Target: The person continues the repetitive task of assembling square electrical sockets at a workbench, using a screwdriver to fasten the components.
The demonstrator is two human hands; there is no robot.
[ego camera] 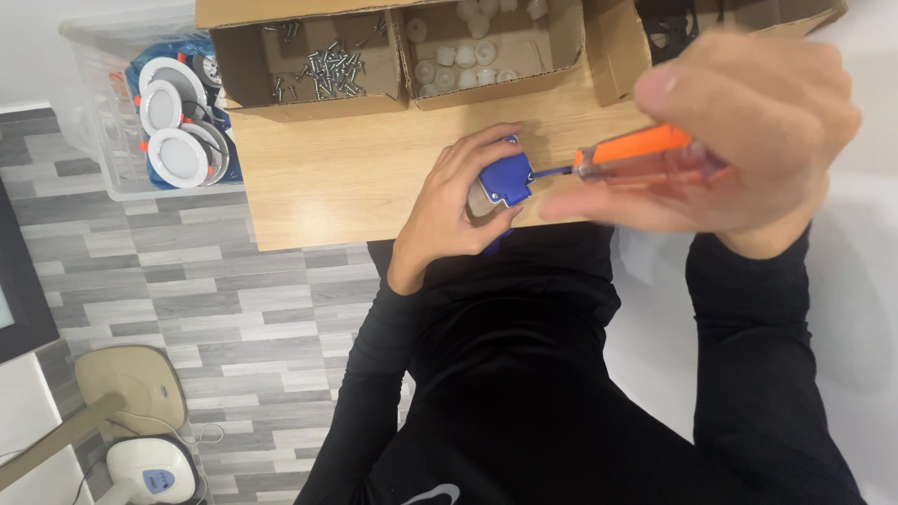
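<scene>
- Floor, lower left corner of view: grey wood-pattern tiles point(215, 281); a beige flat-footed stand point(131, 383) and a white device with a blue panel point(150, 472) rest on them.
- Clear plastic bin point(94, 112), just off the bench's left edge: holds round white recessed light fittings point(173, 154) with orange clips.
- Wooden bench point(346, 168): light-coloured top, its near edge running just in front of the hands.
- Cardboard box, left compartment point(243, 65), at the bench's far edge: loose metal screws point(327, 70) lie in a heap inside.
- Cardboard box, middle compartment point(561, 37), beside the first: small white round plastic parts point(458, 56).
- Left hand point(454, 210): at the bench's near edge, fingers curled round a small blue housing point(505, 180), thumb below and fingers over the top, holding it firmly; the wrist crosses the edge.
- Blue housing: sits at the near edge of the bench, middle of view, mostly covered by the left hand; its right face is exposed.
- Screwdriver point(636, 154): orange and clear handle, the dark shank meeting the right face of the blue housing.
- Right hand point(748, 131): close to the camera and blurred, closed round the screwdriver handle, forefinger laid along its underside.
- Third cardboard box point(617, 47), far right: dark contents, not identifiable.
- Black long sleeves point(748, 374) and torso fill the lower view.
</scene>
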